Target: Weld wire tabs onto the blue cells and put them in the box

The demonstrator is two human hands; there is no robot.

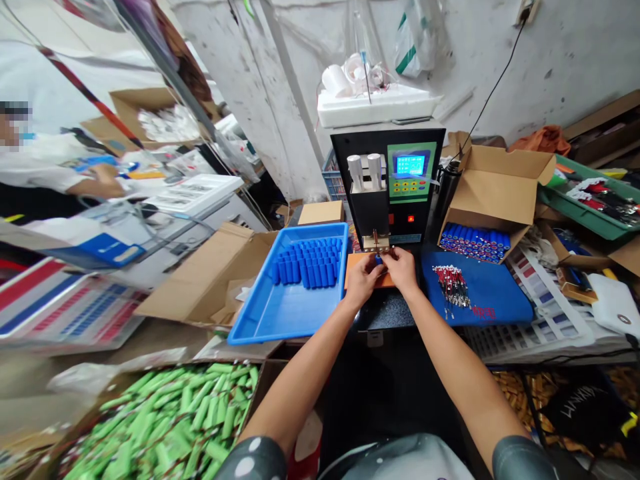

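At the front of a black spot welder (359, 220), under its electrodes (377, 239), my left hand (361, 279) is closed on a blue battery cell (379, 259). My right hand (401, 268) meets it from the other side, fingers pinched together near the cell's end; whatever they grip is too small to make out. Both hands are over an orange block (354, 261). Left of them, a blue tray (260, 320) holds upright blue cells (317, 270). Red and black wire leads (453, 287) lie on a blue mat (505, 300) to the right.
An open cardboard box (505, 183) with more blue cells stands behind the mat. Green-wrapped cells (190, 420) fill a box at lower left. Farther right is a green crate (595, 210). Another person (55, 167) sits at a bench on the left.
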